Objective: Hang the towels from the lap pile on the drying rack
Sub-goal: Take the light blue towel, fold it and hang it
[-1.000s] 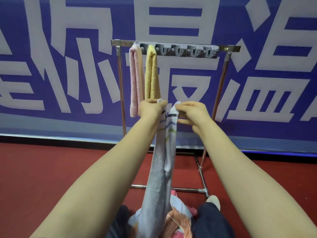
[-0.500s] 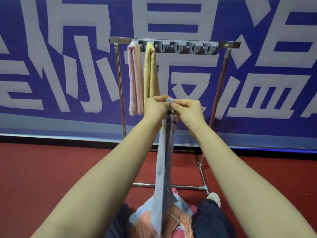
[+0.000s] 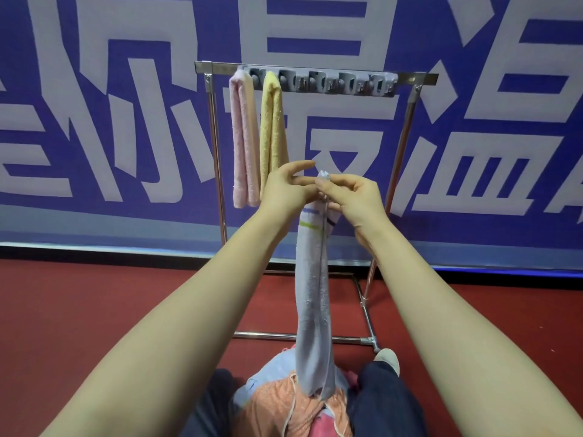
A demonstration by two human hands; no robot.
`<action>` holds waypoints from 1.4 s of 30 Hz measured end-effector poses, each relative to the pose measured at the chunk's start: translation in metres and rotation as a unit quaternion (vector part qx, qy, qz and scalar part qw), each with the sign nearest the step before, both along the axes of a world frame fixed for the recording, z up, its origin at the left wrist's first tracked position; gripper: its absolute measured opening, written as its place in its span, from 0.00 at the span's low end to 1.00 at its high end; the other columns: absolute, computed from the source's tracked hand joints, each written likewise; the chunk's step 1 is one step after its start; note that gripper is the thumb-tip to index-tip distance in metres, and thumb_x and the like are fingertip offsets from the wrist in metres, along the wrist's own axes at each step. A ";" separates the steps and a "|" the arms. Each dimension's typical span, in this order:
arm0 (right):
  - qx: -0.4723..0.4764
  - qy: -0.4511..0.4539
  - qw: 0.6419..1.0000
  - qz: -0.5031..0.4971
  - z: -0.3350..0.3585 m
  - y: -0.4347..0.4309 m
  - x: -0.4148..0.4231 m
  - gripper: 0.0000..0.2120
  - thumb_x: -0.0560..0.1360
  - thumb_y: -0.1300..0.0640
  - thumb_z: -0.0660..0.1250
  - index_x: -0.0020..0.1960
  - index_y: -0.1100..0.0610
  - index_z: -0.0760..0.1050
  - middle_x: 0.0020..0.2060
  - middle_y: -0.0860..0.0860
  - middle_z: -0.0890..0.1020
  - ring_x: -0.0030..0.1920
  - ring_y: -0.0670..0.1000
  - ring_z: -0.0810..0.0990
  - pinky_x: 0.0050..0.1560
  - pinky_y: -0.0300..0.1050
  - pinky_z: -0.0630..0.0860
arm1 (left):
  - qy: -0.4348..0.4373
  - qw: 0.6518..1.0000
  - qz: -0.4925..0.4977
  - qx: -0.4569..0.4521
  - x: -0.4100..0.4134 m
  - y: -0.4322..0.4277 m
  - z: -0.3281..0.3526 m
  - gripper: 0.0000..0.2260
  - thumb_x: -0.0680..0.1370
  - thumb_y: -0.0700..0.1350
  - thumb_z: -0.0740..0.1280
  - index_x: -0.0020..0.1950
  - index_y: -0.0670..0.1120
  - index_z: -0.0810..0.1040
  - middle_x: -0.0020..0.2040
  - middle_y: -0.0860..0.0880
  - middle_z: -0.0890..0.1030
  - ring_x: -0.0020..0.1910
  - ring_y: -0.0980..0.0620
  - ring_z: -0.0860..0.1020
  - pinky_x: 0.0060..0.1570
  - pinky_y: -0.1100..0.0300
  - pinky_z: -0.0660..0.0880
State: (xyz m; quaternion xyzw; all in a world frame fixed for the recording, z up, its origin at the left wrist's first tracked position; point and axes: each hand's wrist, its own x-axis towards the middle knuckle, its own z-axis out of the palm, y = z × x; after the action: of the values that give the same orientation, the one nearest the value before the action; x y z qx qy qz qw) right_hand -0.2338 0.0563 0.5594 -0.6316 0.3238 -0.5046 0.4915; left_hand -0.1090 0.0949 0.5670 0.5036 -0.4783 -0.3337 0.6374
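Grey striped towel (image 3: 312, 279), pinched at its folded top between thumb and fingers of right hand (image 3: 356, 197), hanging straight down onto lap pile (image 3: 284, 402). Left hand (image 3: 284, 187) just beside the fold, fingers loose and spread. Both arms outstretched, hands raised before drying rack (image 3: 416, 78), below its clip bar, near yellow towel (image 3: 273, 130).

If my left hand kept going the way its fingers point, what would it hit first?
Likely the top of the grey towel pinched in the right hand, though depth is unclear.
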 end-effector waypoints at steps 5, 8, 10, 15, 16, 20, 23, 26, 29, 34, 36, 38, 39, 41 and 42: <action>-0.004 -0.045 0.999 -0.023 -0.002 -0.005 -0.004 0.05 0.73 0.60 0.73 0.48 0.56 0.80 0.39 0.49 0.86 0.43 0.47 0.85 0.45 0.40 0.81 | 0.001 0.998 -0.050 0.042 0.005 0.001 0.003 0.25 0.71 0.26 0.57 0.64 0.46 0.73 0.48 0.48 0.85 0.49 0.55 0.82 0.48 0.63 0.75; 0.004 -0.052 0.999 0.001 -0.002 -0.007 -0.007 0.04 0.75 0.59 0.70 0.50 0.56 0.81 0.40 0.51 0.85 0.42 0.49 0.84 0.45 0.41 0.81 | 0.002 0.998 -0.034 0.058 0.009 0.002 0.004 0.23 0.68 0.30 0.60 0.60 0.47 0.75 0.52 0.47 0.85 0.56 0.50 0.78 0.56 0.56 0.73; 0.018 -0.062 0.998 0.015 -0.003 -0.009 -0.008 0.07 0.76 0.61 0.69 0.52 0.59 0.81 0.43 0.54 0.85 0.43 0.51 0.83 0.46 0.42 0.81 | 0.034 0.999 0.010 0.035 0.011 0.002 0.004 0.20 0.67 0.32 0.63 0.58 0.45 0.76 0.49 0.47 0.84 0.49 0.52 0.77 0.50 0.60 0.73; 0.045 -0.058 0.994 0.075 0.002 -0.010 -0.009 0.06 0.78 0.59 0.66 0.51 0.59 0.81 0.42 0.52 0.84 0.42 0.49 0.81 0.42 0.40 0.78 | 0.017 0.999 0.022 0.037 0.010 -0.003 0.002 0.09 0.78 0.44 0.63 0.53 0.49 0.82 0.55 0.44 0.82 0.51 0.55 0.78 0.63 0.55 0.71; 0.047 -0.057 0.993 0.095 0.005 -0.010 -0.010 0.06 0.78 0.59 0.65 0.50 0.59 0.81 0.41 0.52 0.84 0.42 0.49 0.81 0.42 0.40 0.77 | 0.013 0.998 0.000 0.060 0.009 -0.003 0.001 0.10 0.80 0.48 0.62 0.53 0.49 0.82 0.54 0.48 0.83 0.52 0.56 0.79 0.57 0.58 0.72; 0.055 -0.083 0.990 0.100 0.015 -0.011 -0.012 0.06 0.78 0.60 0.65 0.50 0.59 0.80 0.43 0.53 0.83 0.44 0.50 0.82 0.45 0.42 0.79 | 0.036 0.987 -0.076 0.135 0.009 -0.004 -0.009 0.19 0.77 0.61 0.62 0.54 0.49 0.82 0.49 0.51 0.85 0.50 0.53 0.82 0.55 0.58 0.75; 0.074 -0.137 0.987 0.042 0.016 -0.015 -0.015 0.06 0.79 0.60 0.65 0.50 0.60 0.79 0.42 0.53 0.84 0.42 0.48 0.83 0.43 0.42 0.79 | 0.001 0.989 -0.066 0.132 0.010 -0.004 -0.016 0.22 0.73 0.65 0.66 0.55 0.50 0.83 0.51 0.51 0.85 0.54 0.53 0.81 0.59 0.56 0.74; 0.081 -0.200 0.976 0.012 0.016 -0.018 -0.022 0.06 0.79 0.61 0.63 0.46 0.59 0.78 0.36 0.50 0.84 0.38 0.46 0.82 0.41 0.41 0.79 | -0.064 0.991 -0.035 0.111 0.015 -0.005 -0.024 0.13 0.71 0.55 0.74 0.48 0.48 0.83 0.45 0.51 0.84 0.45 0.55 0.80 0.49 0.59 0.76; 0.088 -0.246 0.965 -0.008 0.020 -0.019 -0.029 0.06 0.79 0.62 0.63 0.45 0.59 0.77 0.33 0.49 0.83 0.37 0.45 0.82 0.40 0.40 0.79 | -0.086 0.990 -0.017 0.113 0.022 -0.006 -0.034 0.08 0.69 0.48 0.77 0.44 0.48 0.82 0.39 0.53 0.81 0.39 0.56 0.76 0.44 0.61 0.73; 0.094 -0.277 0.955 -0.050 0.021 -0.025 -0.035 0.06 0.79 0.63 0.64 0.43 0.60 0.76 0.33 0.51 0.82 0.34 0.47 0.82 0.37 0.41 0.80 | 0.003 0.996 0.007 0.085 0.029 -0.006 -0.033 0.05 0.72 0.45 0.74 0.40 0.50 0.79 0.37 0.54 0.79 0.38 0.57 0.75 0.40 0.63 0.69; 0.091 -0.253 0.960 -0.073 0.018 -0.027 -0.036 0.06 0.78 0.63 0.65 0.43 0.60 0.77 0.35 0.52 0.82 0.35 0.48 0.82 0.37 0.41 0.80 | 0.044 0.997 0.002 0.059 0.030 -0.003 -0.026 0.03 0.74 0.45 0.73 0.45 0.49 0.79 0.43 0.52 0.80 0.41 0.57 0.77 0.40 0.63 0.69; 0.092 -0.222 0.966 -0.094 0.013 -0.030 -0.036 0.04 0.78 0.63 0.66 0.44 0.59 0.78 0.38 0.53 0.82 0.37 0.48 0.82 0.38 0.42 0.80 | 0.071 0.997 -0.001 0.030 0.032 -0.003 -0.017 0.04 0.75 0.44 0.72 0.48 0.47 0.79 0.44 0.50 0.81 0.40 0.57 0.78 0.36 0.65 0.70; 0.092 -0.204 0.969 -0.105 0.010 -0.033 -0.035 0.04 0.77 0.62 0.67 0.44 0.58 0.78 0.40 0.53 0.82 0.40 0.49 0.82 0.41 0.43 0.81 | 0.081 0.997 0.005 0.016 0.033 -0.004 -0.012 0.04 0.75 0.44 0.71 0.49 0.46 0.80 0.44 0.50 0.81 0.37 0.57 0.78 0.32 0.66 0.71; 0.087 -0.156 0.975 -0.131 0.004 -0.037 -0.034 0.02 0.76 0.60 0.69 0.45 0.56 0.79 0.45 0.53 0.83 0.49 0.52 0.82 0.53 0.47 0.80 | 0.094 0.995 0.026 -0.003 0.034 -0.003 0.001 0.05 0.76 0.43 0.71 0.50 0.45 0.80 0.42 0.50 0.80 0.31 0.57 0.77 0.26 0.66 0.69; 0.085 -0.132 0.978 -0.139 0.002 -0.038 -0.032 0.01 0.75 0.60 0.70 0.46 0.56 0.80 0.47 0.54 0.83 0.53 0.53 0.82 0.59 0.50 0.78 | 0.099 0.994 0.040 -0.012 0.034 -0.002 0.007 0.06 0.76 0.44 0.71 0.51 0.45 0.80 0.41 0.50 0.80 0.31 0.57 0.76 0.26 0.65 0.69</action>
State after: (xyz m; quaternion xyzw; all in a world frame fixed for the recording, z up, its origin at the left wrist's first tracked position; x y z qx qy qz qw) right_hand -0.2661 0.0180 0.5612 -0.4641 0.3823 -0.6178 0.5067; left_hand -0.0747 0.0925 0.5742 0.4796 -0.3958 -0.3503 0.7004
